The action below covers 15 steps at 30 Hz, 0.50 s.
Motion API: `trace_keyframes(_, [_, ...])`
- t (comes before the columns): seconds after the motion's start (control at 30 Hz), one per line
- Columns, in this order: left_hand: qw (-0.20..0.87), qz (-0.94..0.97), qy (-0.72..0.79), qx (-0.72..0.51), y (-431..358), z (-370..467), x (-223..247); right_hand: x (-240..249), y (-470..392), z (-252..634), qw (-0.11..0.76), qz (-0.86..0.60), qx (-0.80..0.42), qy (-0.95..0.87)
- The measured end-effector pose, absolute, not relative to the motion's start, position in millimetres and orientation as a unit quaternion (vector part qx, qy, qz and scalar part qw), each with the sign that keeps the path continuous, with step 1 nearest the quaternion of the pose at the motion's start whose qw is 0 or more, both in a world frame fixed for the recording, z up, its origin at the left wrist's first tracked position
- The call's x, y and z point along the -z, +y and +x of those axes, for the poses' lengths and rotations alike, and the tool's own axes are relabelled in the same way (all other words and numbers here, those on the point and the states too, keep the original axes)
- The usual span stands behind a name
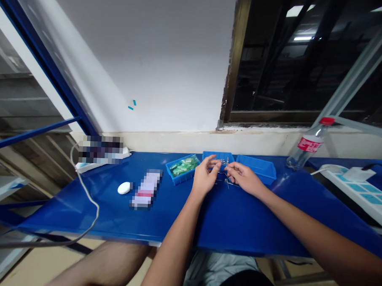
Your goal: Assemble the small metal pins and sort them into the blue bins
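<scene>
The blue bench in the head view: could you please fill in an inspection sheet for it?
Surface: blue bench top, glossy, set against a white wall.
Job's things: three blue bins in a row; left bin holds green parts, middle bin sits behind the hands, right bin contents not visible. Small metal parts between the fingertips.
Clutter: white oval object, plastic bottle with red cap.
Grips: left hand and right hand pinch the metal parts together.
Cables: white cable trailing off the front edge; power strip at right.
Surroundings: dark window, blue frame at left.
</scene>
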<state>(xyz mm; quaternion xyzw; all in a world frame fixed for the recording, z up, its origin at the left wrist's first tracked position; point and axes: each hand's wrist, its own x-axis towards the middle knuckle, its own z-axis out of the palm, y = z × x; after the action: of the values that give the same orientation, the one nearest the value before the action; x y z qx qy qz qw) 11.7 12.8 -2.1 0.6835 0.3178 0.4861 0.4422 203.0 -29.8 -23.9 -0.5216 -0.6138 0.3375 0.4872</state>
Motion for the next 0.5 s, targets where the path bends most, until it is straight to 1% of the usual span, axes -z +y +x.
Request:
trace_keyframes(0.13, [0.412, 0.676, 0.342, -0.506, 15, 9, 3, 21, -25, 206, 0.502, -0.514, -0.358, -0.597])
trace_keyframes(0.27, [0.405, 0.667, 0.357, -0.513, 17, 9, 5, 21, -23, 206, 0.494, -0.553, -0.345, -0.575])
trace_keyframes(0.4, [0.402, 0.658, 0.367, -0.52, 17, 9, 4, 21, -30, 200, 0.438, -0.56, -0.218, -0.668])
trace_keyframes(0.5, [0.396, 0.659, 0.371, -0.521, 15, 9, 3, 21, -36, 191, 0.394, -0.481, -0.124, -0.774])
